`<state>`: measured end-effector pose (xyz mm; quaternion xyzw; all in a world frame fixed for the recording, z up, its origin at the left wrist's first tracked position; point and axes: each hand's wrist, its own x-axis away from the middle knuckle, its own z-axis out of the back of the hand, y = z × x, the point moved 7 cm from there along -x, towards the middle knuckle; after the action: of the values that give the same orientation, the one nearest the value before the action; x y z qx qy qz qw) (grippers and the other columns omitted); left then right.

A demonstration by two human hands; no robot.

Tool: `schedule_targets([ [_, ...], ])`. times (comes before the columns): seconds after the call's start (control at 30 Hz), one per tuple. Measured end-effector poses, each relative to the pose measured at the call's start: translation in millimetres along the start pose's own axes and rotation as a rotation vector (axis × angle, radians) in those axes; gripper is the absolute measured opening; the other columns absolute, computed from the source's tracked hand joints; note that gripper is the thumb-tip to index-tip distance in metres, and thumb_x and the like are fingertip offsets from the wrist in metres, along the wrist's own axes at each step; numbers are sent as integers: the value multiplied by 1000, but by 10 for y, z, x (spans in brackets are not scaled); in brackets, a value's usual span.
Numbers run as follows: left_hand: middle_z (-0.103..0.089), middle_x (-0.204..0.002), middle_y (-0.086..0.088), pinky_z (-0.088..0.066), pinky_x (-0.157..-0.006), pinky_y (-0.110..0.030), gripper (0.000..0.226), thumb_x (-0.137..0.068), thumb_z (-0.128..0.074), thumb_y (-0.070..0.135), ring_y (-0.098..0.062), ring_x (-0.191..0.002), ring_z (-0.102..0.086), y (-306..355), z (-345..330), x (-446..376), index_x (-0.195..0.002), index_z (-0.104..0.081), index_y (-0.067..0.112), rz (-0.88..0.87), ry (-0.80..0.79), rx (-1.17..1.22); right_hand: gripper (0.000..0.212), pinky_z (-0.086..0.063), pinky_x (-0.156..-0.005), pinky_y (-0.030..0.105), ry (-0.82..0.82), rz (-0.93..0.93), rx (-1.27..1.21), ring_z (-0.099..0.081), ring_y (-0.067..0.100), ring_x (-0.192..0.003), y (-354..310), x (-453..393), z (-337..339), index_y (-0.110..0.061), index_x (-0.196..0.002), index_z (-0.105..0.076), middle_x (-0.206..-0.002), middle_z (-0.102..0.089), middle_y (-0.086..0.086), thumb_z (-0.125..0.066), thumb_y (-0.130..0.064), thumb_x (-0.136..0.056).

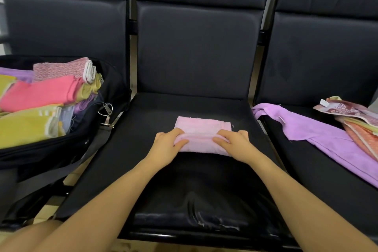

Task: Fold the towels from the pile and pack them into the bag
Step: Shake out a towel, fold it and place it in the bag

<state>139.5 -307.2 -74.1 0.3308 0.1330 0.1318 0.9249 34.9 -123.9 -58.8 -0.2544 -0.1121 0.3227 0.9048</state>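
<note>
Both hands — left hand (166, 145) and right hand (235, 142) — pinch the raised fold of the pink towel (202, 129) on the middle seat (143, 129), its long axis left-right — bag (90, 143) nearer the left.

Before me: a row of three joined black padded seats, the middle seat (196, 108) straight ahead, the left seat (67, 26) and the right seat (319, 51) flanking it, each with a tall cushioned backrest. Dark metal frame posts (132, 26) separate the backs. Pale tan floor (73, 178) shows between the cushions; light is even.
</note>
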Motion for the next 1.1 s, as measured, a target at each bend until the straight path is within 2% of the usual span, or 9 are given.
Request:
schedule_targets([
  [0.13,-62,-91,-7,-47,-71,-36,26,-99,-47,33,-25,-85,-57,127,53,-159,-116,-51,14,-10,65,-8,35,-32,-88,29,-66,-10,72,-25,16,-108,78,-26,-31,-30,-107,-57,-89,-51,-12,-67,-51,-81],
  [0.27,-63,-97,-4,-47,-74,-36,29,-98,-48,33,-24,-87,-60,195,83,-313,-122,-43,18,37,164,-4,26,-42,-90,33,276,-34,-99,-54,24,-94,71,-132,197,-14,-106,-65,-86,-62,2,-67,-29,-84],
  [0.4,-62,-103,-6,-44,-75,-34,32,-99,-45,30,-27,-92,-61,170,33,-540,-126,-39,14,229,215,-82,29,-24,-103,32,496,-264,-120,-57,21,-98,103,-274,238,-15,-115,-57,-98,-64,2,-58,-31,-91],
  [0.6,-58,-116,-7,-41,-83,-30,32,-100,-42,36,-22,-103,-57,-99,-127,-748,-119,-45,11,346,318,-421,71,-29,-101,41,494,-490,242,-42,30,-121,295,-476,72,-8,-127,-49,-130,-47,11,-54,-64,-84],
  [0.7,-59,-113,-7,-43,-82,-31,38,-100,-39,43,-22,-101,-59,-114,-204,-780,-120,-45,11,346,297,-487,71,-28,-100,39,464,-471,308,-40,29,-118,327,-523,7,-9,-123,-55,-130,-43,11,-49,-68,-84],
  [0.8,-66,-94,-6,-42,-68,-32,26,-96,-53,35,-24,-83,-65,-78,-190,-792,-107,-50,11,308,342,-525,63,-26,-102,39,394,-462,251,-38,28,-119,288,-546,-52,-9,-128,-54,-131,-41,9,-49,-60,-90],
  [0.9,-63,-103,-6,-37,-70,-29,22,-101,-41,27,-23,-90,-63,-83,-117,-738,-116,-44,11,272,282,-518,59,-25,-102,37,408,-411,194,-40,27,-118,123,-481,-41,-7,-131,-51,-130,-43,9,-48,-53,-94],
  [1.0,-60,-104,-6,-41,-75,-31,27,-102,-39,33,-23,-89,-62,-5,282,-594,-117,-44,11,199,395,-438,54,-26,-101,36,470,-340,77,-42,25,-116,-152,-381,24,-6,-128,-51,-127,-45,9,-48,-49,-95],
  [1.1,-60,-92,-10,-38,-65,-34,29,-99,-47,34,-29,-79,-63,101,855,-422,-108,-50,6,119,522,-420,49,-26,-99,36,525,-237,-57,-44,24,-113,-616,-323,118,-5,-120,-54,-122,-47,8,-50,-47,-94],
])
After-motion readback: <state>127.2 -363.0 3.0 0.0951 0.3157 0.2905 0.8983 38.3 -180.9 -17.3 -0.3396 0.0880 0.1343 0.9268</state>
